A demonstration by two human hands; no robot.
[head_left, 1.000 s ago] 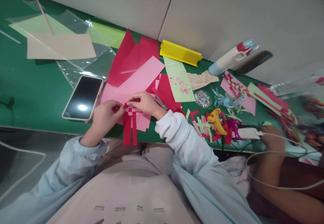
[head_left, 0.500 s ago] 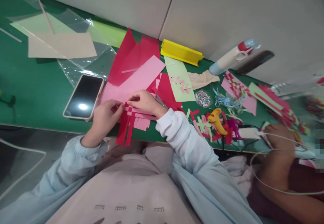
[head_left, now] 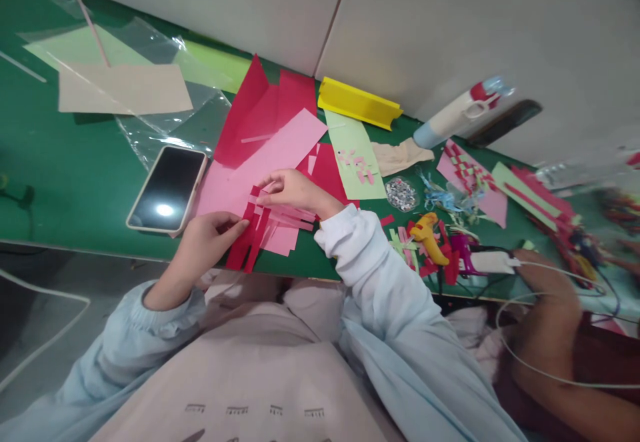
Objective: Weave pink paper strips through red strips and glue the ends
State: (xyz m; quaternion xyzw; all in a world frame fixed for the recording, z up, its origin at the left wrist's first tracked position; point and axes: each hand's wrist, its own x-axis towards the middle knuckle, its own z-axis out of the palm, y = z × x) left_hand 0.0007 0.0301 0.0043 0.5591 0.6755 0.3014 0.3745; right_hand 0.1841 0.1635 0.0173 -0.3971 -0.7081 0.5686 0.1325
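My left hand [head_left: 213, 239] pinches the left edge of a set of red paper strips [head_left: 245, 245] near the table's front edge. Crossing these are thin pink strips [head_left: 287, 215] that point to the right. My right hand [head_left: 295, 192] is closed on the upper end of the woven strips, its fingertips a little above and to the right of my left fingertips. Beneath the hands lie pink paper pieces [head_left: 280, 239] and a large pink sheet [head_left: 225, 185]. Red sheets [head_left: 250, 122] stand partly folded behind them.
A phone [head_left: 167, 189] lies left of my hands. Rightward are a green card [head_left: 355, 155], a yellow holder [head_left: 359, 103], a tub of beads [head_left: 401, 193], a yellow glue gun [head_left: 430, 239], a bottle [head_left: 460, 114] and cables. Another person's arm [head_left: 550, 309] rests at the right.
My left hand has moved slightly down along the red strips. My right hand has shifted a little up and right, and the woven strips have tilted. The other person's arm has moved slightly.
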